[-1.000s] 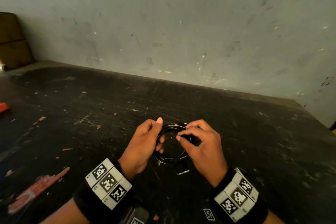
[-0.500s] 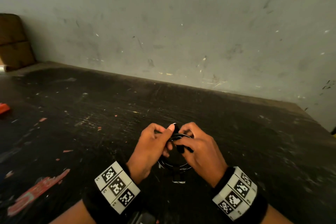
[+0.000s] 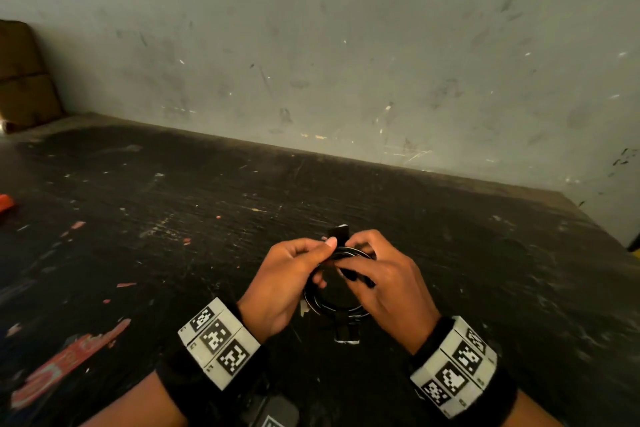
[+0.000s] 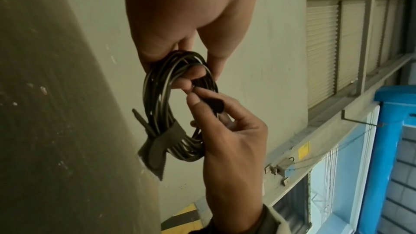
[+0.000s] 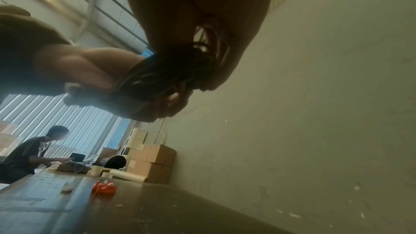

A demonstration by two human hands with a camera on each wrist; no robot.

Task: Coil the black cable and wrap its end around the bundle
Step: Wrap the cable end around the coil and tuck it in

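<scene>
The black cable [image 3: 330, 308] is a small coil of several loops, held just above the dark table between both hands. My left hand [image 3: 325, 260] pinches the coil's top-left arc, also shown in the left wrist view [image 4: 182, 60]. My right hand [image 3: 349, 267] pinches the cable's end plug [image 4: 213, 104] inside the ring, right hand [image 4: 200, 95] reaching from below. A black strap [image 4: 164, 136] binds the coil's lower side, its tail hanging [image 3: 346, 334]. A black tab [image 3: 339, 232] sticks up behind my left thumb. In the right wrist view the cable strands [image 5: 168, 74] are dark and blurred.
The scratched dark table [image 3: 173, 218] runs back to a grey wall [image 3: 346, 45]. An orange object [image 3: 5, 203] lies at the far left, with cardboard boxes [image 3: 20, 80] in the corner. A red patch [image 3: 62, 364] marks the table's near left. A seated person [image 5: 33, 154] works far off.
Both hands have drawn closer together on the coil. The right fingers have moved in toward the left thumb, and a black tab now stands up above the coil.
</scene>
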